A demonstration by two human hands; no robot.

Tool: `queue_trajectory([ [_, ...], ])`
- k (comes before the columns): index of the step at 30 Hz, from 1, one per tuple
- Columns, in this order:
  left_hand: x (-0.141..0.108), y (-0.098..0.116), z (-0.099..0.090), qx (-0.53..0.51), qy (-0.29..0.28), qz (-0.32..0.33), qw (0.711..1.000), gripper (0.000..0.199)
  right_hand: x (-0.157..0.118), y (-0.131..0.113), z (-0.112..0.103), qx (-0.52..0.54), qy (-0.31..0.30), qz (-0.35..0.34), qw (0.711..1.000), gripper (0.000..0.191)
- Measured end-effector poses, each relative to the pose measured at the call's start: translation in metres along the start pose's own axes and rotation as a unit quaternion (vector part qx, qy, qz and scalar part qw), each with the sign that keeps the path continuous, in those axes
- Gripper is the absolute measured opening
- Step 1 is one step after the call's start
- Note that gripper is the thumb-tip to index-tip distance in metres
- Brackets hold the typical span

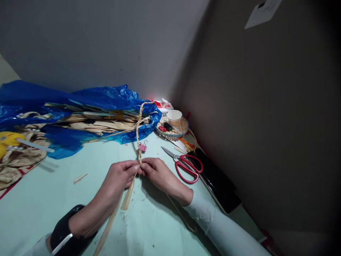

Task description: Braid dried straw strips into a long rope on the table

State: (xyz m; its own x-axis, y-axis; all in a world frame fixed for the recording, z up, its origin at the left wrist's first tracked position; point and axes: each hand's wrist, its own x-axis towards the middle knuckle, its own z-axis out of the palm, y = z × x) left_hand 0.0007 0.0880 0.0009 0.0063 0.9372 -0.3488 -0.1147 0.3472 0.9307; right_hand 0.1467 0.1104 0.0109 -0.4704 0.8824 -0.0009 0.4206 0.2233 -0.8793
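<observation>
- Two-handed, pinching the near end of the braid (137,131) above the middle of the table (80,213), clamping it between thumb and fingers of the left hand (124,174) and of the right hand (154,171).
- Possibly risking slack plaits by easing either pinch, with a flat strip (128,200) hanging free on the near side.
- Perhaps risking a split in the dry fibre by twisting or pulling too hard.
- Perhaps inviting a tangle by dragging the left forearm over the long strip (106,229) trailing to the near edge.
- Perhaps risking a snag on the scissors (176,156), lying just right of the right hand, by swinging the braid that way.
- Being unable to tell whether the pink binder clip (143,147) is gripping the braid or only lying beside it.
- Looking over a pale green, specked surface, with a small offcut (80,178) on the left.
- Seeing a blue plastic bag (106,95) at far left around dry strips (93,125).
- Noting a woven tray (184,127) at far right, bearing a paper cup (174,116); nearer, a black tablet-like slab (217,183).
- Facing a grey wall (106,42), darker on the right.
</observation>
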Motion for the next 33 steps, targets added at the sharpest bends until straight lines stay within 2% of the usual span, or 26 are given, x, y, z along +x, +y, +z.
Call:
queue_trajectory([
  [4, 0.001, -0.004, 0.0, 0.053, 0.018, 0.026, 0.998, 0.021, 0.002, 0.004, 0.001, 0.025, 0.009, 0.007, 1.0, 0.029],
  [7, -0.004, -0.002, -0.001, 0.14, 0.03, 0.071, 0.987, 0.019, 0.0, 0.008, 0.003, 0.036, 0.035, 0.032, 0.998, 0.029],
  [9, -0.008, 0.002, -0.002, 0.245, 0.025, 0.112, 0.963, 0.015, -0.001, 0.011, 0.005, 0.055, 0.053, 0.052, 0.996, 0.029],
  [13, -0.015, 0.013, -0.005, 0.398, 0.04, 0.143, 0.905, 0.028, -0.004, 0.015, 0.008, 0.075, 0.089, 0.058, 0.991, 0.028],
  [18, -0.016, 0.027, -0.007, 0.406, 0.061, 0.154, 0.899, 0.024, -0.007, 0.013, 0.007, 0.07, 0.101, 0.033, 0.992, 0.029],
  [21, -0.02, 0.029, -0.003, 0.405, 0.082, 0.193, 0.89, 0.019, -0.007, 0.012, 0.006, 0.075, 0.102, 0.026, 0.992, 0.028],
  [23, -0.024, 0.024, 0.002, 0.426, 0.09, 0.232, 0.87, 0.02, -0.007, 0.012, 0.005, 0.097, 0.096, 0.024, 0.99, 0.027],
  [25, -0.028, 0.013, 0.008, 0.48, 0.093, 0.291, 0.823, 0.023, -0.006, 0.013, 0.005, 0.135, 0.093, 0.028, 0.986, 0.026],
  [30, -0.031, -0.017, 0.016, 0.62, 0.115, 0.456, 0.627, 0.029, -0.008, 0.013, 0.005, 0.295, 0.052, 0.058, 0.952, 0.024],
  [32, -0.03, -0.025, 0.017, 0.639, 0.115, 0.492, 0.58, 0.03, -0.01, 0.011, 0.005, 0.338, 0.032, 0.076, 0.938, 0.024],
  [33, -0.03, -0.028, 0.018, 0.641, 0.113, 0.505, 0.567, 0.031, -0.011, 0.009, 0.005, 0.353, 0.029, 0.083, 0.932, 0.024],
])
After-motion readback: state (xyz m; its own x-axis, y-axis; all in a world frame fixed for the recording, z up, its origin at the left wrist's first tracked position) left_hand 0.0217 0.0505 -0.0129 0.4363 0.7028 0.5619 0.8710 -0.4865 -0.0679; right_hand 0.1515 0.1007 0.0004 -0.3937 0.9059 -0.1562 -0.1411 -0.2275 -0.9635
